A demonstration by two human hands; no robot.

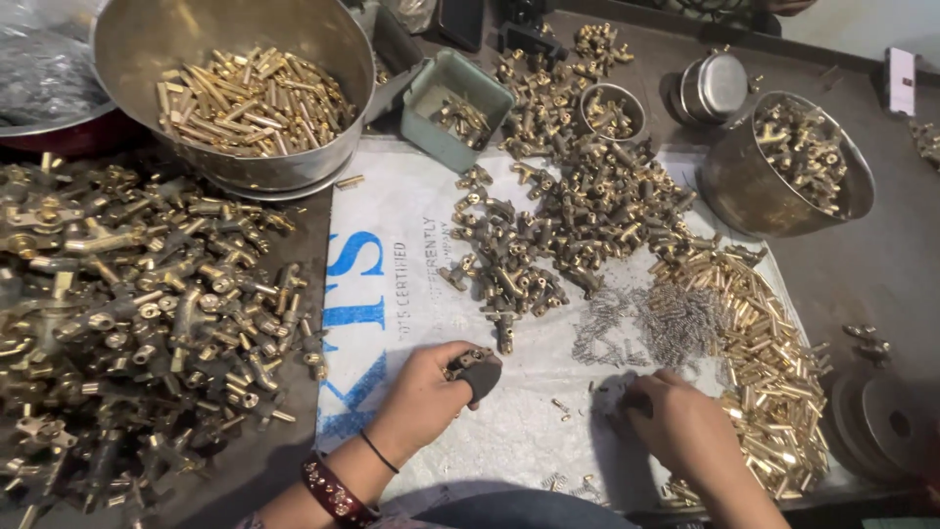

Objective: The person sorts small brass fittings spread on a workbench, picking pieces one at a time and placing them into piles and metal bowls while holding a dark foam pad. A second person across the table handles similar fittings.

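Light is soft and even, prob. daylight from above and the far side; overall fairly bright. The white sack cloth reads brightest, close to washed out in its middle. Brass pins at the right catch hard glints, as does the rim of the big steel bowl top left. Shadows are short and diffuse: a dark patch sits under the right hand, a smaller one beside the left hand. Left pile of brass fittings looks duller, bit murky. Wide-angle lens bends the edges; corners go soft w/ slight vignetting. Centre is sharp; the small springs blur into a grey smear.
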